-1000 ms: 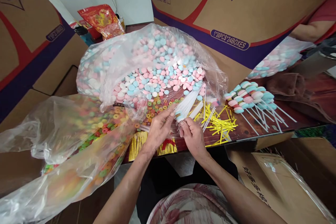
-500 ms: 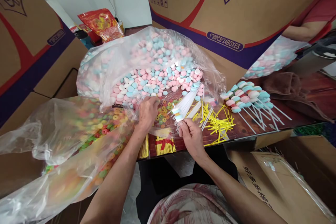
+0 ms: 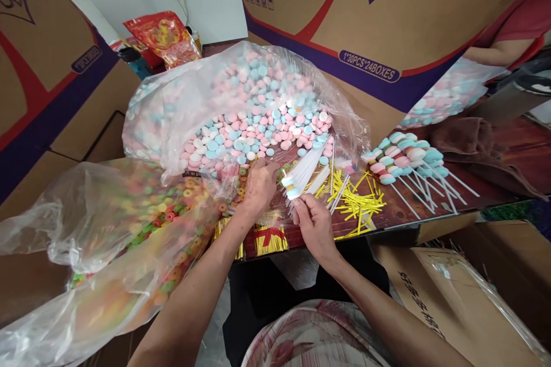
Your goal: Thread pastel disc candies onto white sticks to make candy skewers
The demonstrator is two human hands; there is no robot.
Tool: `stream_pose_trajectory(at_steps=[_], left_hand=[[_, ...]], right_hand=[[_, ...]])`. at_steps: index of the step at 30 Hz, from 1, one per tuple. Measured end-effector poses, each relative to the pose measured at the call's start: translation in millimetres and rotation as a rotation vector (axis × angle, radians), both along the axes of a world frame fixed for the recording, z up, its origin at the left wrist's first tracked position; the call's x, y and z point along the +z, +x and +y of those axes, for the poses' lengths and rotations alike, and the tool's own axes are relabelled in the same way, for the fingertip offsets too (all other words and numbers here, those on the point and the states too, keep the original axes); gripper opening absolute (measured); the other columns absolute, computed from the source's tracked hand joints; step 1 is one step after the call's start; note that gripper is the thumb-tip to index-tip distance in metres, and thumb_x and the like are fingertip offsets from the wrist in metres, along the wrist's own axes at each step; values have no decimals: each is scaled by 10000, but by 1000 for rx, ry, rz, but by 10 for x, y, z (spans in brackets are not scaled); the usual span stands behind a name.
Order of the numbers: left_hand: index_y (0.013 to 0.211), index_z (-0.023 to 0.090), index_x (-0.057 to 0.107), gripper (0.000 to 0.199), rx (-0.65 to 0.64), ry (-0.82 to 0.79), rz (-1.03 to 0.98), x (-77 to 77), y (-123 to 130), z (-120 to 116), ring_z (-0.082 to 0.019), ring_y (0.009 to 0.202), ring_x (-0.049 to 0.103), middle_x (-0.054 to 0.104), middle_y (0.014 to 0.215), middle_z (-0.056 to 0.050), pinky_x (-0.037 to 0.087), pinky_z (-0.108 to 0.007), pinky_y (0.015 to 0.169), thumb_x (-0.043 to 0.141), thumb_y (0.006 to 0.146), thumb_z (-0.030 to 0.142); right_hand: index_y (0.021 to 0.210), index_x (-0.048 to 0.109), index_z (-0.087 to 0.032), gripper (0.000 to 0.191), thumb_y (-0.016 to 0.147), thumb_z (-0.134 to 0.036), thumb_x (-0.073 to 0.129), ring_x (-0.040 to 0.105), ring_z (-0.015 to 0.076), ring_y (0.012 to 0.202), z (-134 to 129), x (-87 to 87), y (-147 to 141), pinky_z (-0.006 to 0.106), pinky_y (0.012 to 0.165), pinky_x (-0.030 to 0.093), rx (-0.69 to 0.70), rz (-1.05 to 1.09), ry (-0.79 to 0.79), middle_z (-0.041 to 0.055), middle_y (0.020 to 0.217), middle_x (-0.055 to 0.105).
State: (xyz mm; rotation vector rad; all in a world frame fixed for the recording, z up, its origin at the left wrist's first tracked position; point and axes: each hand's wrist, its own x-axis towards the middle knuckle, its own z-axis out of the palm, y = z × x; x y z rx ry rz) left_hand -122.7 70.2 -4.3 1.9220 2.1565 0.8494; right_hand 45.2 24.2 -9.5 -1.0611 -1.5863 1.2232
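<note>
My right hand [image 3: 316,223] pinches a candy stick [image 3: 291,189] with pale blue and white pieces and an orange-yellow piece between them. It is held just in front of a bundle of white sticks [image 3: 306,167]. My left hand [image 3: 259,186] is to its left, over the small ring candies [image 3: 241,183], with its fingers curled together. Whatever those fingertips hold is hidden. Pink, blue and white button-shaped candies [image 3: 258,126] spill from a clear plastic bag [image 3: 189,92] behind both hands.
Finished candy sticks [image 3: 407,155] lie in a pile at the right, near yellow twist ties [image 3: 359,198]. A bag of colourful rings [image 3: 142,223] slumps at the left. Large cartons [image 3: 322,23] stand behind; another person's arm [image 3: 503,51] shows at far right.
My left hand has moved right across the ring candies, closer to my right hand. My right hand holds the candy stick in nearly the same place.
</note>
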Motion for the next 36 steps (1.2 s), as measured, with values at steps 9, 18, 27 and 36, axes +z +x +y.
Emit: stream_pose_trajectory(at_steps=[9, 18, 27, 36], left_hand=[[962, 190, 674, 147, 56, 140, -688, 11, -74, -154, -193, 824, 649, 699, 865, -46, 511, -334, 793, 657, 816, 207], [905, 171, 771, 423, 44, 140, -1258, 76, -64, -255, -161, 835, 678, 763, 896, -45, 537, -301, 820, 921, 557, 359], [866, 199, 819, 285, 63, 158, -1050, 74, -68, -338, -215, 909, 702, 791, 958, -61, 550, -365, 898, 867, 648, 377], [910, 207, 791, 319, 78, 127, -1290, 15, -92, -391, -132, 759, 668, 761, 876, -19, 538, -279, 794, 862, 693, 430]], right_hand=[[695, 468, -229, 314, 1003, -289, 460, 473, 119, 548, 8, -12, -6, 247, 582, 376, 43, -17, 1, -49, 590, 485], [687, 485, -222, 314, 994, -288, 476, 435, 111, 518, 3, -21, -11, 246, 530, 342, 80, -19, 32, -53, 575, 456], [683, 489, -223, 312, 985, -302, 485, 440, 112, 498, 31, -19, -19, 247, 517, 343, 87, -44, 4, -54, 549, 455], [675, 506, -216, 321, 987, -292, 488, 449, 119, 531, 44, -35, -13, 255, 558, 356, 128, -32, 39, -44, 568, 468]])
